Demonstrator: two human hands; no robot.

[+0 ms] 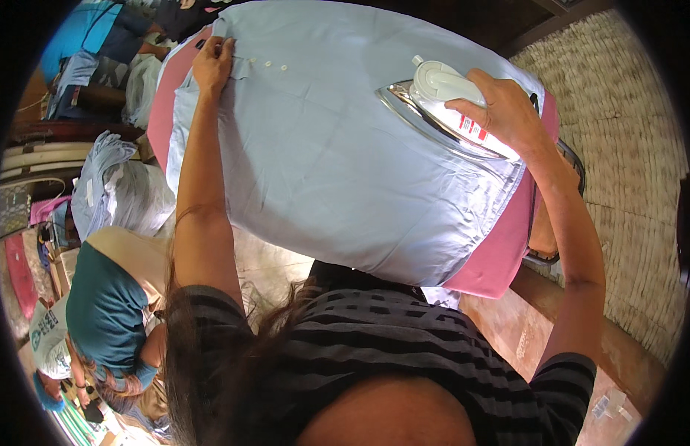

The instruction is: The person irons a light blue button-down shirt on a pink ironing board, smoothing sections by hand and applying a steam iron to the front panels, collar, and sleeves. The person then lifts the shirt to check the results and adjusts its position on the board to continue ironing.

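Observation:
A light blue shirt (308, 163) lies spread over a pink-covered ironing board (486, 271), with a few small buttons near its upper left part. My right hand (504, 111) is wrapped round the handle of a white electric iron (438, 85). The iron's shiny metal soleplate rests on the right side of the shirt, its tip pointing left. At the far left end of the board, my left hand (213, 65) has its fingers curled on the shirt's edge. A small dark piece shows beside those fingers. Slight creases run across the cloth.
A woven mat wall (620, 171) stands close on the right, beside the board's dark metal frame (575, 163). Bagged clothes (129, 186) are piled at the left. Other people, one in a teal shirt (111, 312), sit at the lower left.

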